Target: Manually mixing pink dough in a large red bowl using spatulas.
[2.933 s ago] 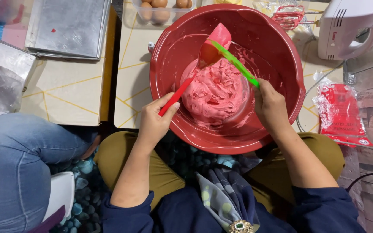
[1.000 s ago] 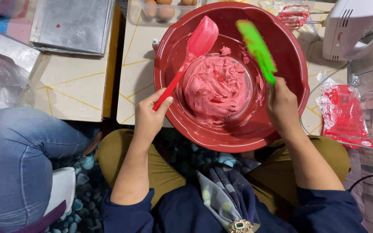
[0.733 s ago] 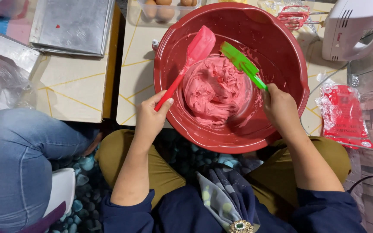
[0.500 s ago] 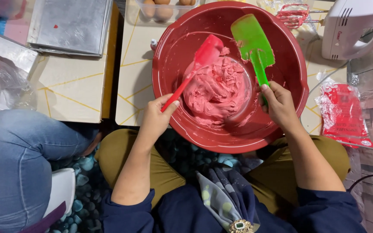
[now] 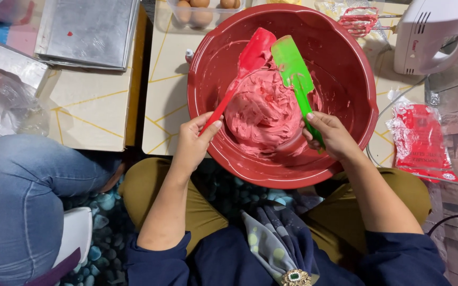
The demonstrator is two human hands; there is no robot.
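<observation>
A big red bowl (image 5: 345,69) holds a mound of pink-red batter (image 5: 263,111). My left hand (image 5: 193,144) grips the handle of a red spatula (image 5: 242,71), whose blade rests at the batter's far left side. My right hand (image 5: 331,135) holds a green spatula (image 5: 295,74) by its handle. The green blade lies flat over the batter's far right side, close beside the red blade. Both hands are over the bowl's near rim.
A white hand mixer (image 5: 430,34) with batter-coated beaters (image 5: 357,21) lies at the far right. A red foil packet (image 5: 422,140) sits right of the bowl. Eggs in a clear tub (image 5: 197,10) and metal trays (image 5: 88,32) stand behind. Another person's jeans-clad knee (image 5: 22,196) is at left.
The green spatula swung left and down from the bowl's far wall onto the batter beside the red blade. The red spatula's blade lifted slightly toward the far rim.
</observation>
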